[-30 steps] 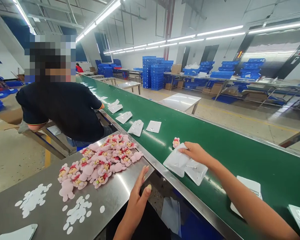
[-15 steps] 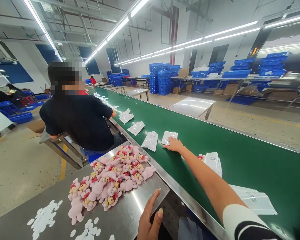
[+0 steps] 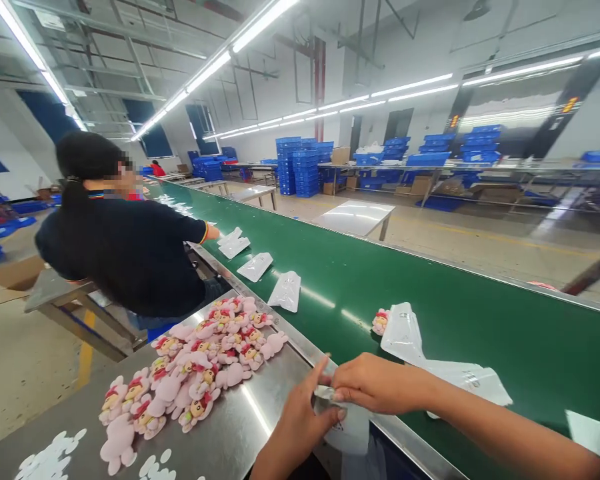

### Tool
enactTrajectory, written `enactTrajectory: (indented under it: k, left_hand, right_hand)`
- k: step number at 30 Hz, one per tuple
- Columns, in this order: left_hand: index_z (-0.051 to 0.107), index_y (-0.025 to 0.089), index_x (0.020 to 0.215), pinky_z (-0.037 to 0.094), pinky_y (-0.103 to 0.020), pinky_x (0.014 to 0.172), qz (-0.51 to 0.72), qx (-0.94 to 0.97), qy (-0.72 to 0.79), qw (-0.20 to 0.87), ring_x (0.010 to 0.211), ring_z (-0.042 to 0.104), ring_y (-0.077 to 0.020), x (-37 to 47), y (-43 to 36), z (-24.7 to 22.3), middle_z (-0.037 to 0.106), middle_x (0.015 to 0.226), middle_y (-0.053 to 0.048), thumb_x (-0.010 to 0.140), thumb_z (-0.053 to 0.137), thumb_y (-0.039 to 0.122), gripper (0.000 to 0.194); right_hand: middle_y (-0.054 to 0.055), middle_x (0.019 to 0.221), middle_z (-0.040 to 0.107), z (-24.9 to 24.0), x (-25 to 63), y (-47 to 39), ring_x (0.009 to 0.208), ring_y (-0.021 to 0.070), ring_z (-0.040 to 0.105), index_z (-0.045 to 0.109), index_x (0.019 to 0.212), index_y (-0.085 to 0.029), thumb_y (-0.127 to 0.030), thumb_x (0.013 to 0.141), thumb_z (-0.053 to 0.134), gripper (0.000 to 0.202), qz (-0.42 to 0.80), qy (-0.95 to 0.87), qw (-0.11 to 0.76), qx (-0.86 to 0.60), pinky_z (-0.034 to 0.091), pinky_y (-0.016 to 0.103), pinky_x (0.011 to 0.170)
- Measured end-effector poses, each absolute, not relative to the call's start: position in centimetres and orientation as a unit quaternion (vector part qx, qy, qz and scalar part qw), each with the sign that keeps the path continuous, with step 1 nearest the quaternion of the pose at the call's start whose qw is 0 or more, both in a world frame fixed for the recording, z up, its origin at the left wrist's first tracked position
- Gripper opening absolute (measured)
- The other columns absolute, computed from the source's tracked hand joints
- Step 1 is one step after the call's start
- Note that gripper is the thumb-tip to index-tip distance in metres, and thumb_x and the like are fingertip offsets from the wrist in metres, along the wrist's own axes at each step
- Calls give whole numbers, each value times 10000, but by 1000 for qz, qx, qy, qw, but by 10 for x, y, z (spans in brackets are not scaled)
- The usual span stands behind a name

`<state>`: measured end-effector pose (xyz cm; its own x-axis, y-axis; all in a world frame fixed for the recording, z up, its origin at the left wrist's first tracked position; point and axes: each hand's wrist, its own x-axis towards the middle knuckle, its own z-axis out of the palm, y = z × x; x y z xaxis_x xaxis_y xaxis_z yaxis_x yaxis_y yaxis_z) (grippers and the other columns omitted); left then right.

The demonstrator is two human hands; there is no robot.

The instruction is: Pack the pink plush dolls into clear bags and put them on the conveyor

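Observation:
Both hands meet at the near edge of the green conveyor belt, over a white plastic pouch (image 3: 353,427). My left hand (image 3: 300,417) has its thumb and fingers around the pouch's upper left edge. From the right, my right hand (image 3: 367,383) pinches the pouch's top edge, its fingers partly hidden. Left of my hands, a heap of pink rabbit-eared dolls (image 3: 195,373) with red bows lies on the metal table (image 3: 240,433). More white pouches lie on the belt, one (image 3: 286,291) ahead and another (image 3: 403,331) beyond my right hand, with a doll (image 3: 380,321) beside it.
White round discs (image 3: 50,457) lie at the table's near left. The green belt (image 3: 340,273) runs away to the upper left. A co-worker (image 3: 125,247) in a dark shirt sits ahead on the left, one arm over the belt. Blue crates (image 3: 297,167) stand stacked behind.
My right hand has drawn back from the belt with a pouch and joined my left hand, which has closed on it. The view has turned to the right.

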<state>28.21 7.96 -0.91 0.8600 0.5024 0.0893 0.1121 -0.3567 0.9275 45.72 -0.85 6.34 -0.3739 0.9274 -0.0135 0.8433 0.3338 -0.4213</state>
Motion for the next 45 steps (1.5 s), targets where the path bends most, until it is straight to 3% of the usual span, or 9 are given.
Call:
enactTrajectory:
  k: [4,10,14,17,21,25,30,37,45]
  left_hand:
    - [687,203,874,451,-255,697,144,790,209,558,755,597,-182,289,61,-14,685,815,-9,758,582,281,175]
    - [384,211,1333,456,-287,702,75,669,151,724,793,589,-204,280,51,-34,654,926,-41,540,784,391,907]
    - [621,126,1065,437,-356,815,70,570,176,799,891,581,-257,288,42,-44,662,875,-83,623,684,555,619]
    - [625,122,1030,450,-361,788,101,479,273,828,851,598,-253,294,37,-54,668,852,-93,611,688,567,615]
    - [621,109,1044,440,-367,807,146,447,305,828,873,598,-266,288,36,-65,670,888,-115,572,711,575,669]
    - [651,104,994,439,-364,786,169,458,322,811,828,600,-256,283,36,-61,673,827,-111,598,669,609,642]
    - [683,73,755,427,-298,667,199,537,301,763,677,574,-202,282,35,-42,637,654,-67,613,695,535,484]
    - [647,110,809,406,-242,635,227,624,245,706,680,533,-151,279,27,-27,631,731,-20,660,709,353,292]
    - [654,149,811,405,-233,640,275,683,272,620,685,501,-146,273,20,-27,610,735,1,659,703,280,207]
  right_hand:
    - [25,879,639,69,461,-42,741,133,588,586,1050,-200,-439,865,479,320,184,-765,152,-599,400,211,644]
    - [22,785,641,51,455,-59,736,124,585,642,897,-193,-282,915,397,262,143,-779,162,-589,391,217,660]
    - [14,909,661,48,479,-46,816,127,601,619,1049,-210,-425,900,407,336,223,-749,200,-591,422,212,727]
    - [60,1169,582,49,535,-35,1066,190,525,526,1220,-209,-519,903,295,500,174,-636,143,-738,396,295,880]
    - [175,1038,615,37,604,-40,1160,361,418,690,835,-144,-525,799,459,447,82,-464,-44,-881,298,536,917]
    - [135,898,642,19,615,-53,1058,315,506,646,708,-168,-381,818,434,320,72,-492,-55,-866,253,556,927]
    - [37,772,646,23,574,-57,820,211,604,562,819,-200,-379,808,481,196,33,-585,44,-809,262,486,973]
    - [42,921,639,72,462,-49,866,176,596,521,911,-193,-454,807,545,282,182,-520,487,-678,459,302,787]
    - [15,892,643,54,414,-57,845,194,594,565,914,-224,-352,780,602,189,64,-596,355,-717,463,356,797]
